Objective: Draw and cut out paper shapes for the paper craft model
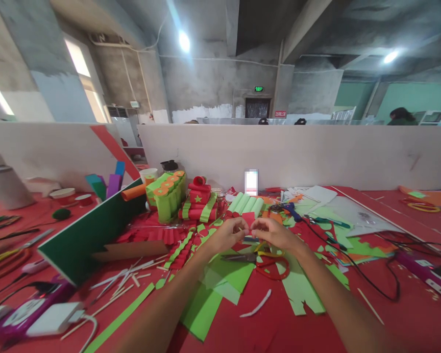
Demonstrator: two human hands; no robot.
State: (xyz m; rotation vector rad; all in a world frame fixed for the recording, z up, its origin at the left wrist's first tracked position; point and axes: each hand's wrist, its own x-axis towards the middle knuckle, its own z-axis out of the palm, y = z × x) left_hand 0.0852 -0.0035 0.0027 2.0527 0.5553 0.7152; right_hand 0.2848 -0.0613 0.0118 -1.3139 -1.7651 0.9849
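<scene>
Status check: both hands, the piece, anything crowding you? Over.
Left hand and right hand pinching a small red piece. Pale green rolls just beyond. Scissors lying on the near side, possibly in the way.

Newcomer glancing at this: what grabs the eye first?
Probably the left hand and right hand at centre, pinching a small red piece. Next, the yellow-and-red-handled scissors lying just below them over green sheets; then the bright green-and-orange craft piece, farther back on the left.
</scene>
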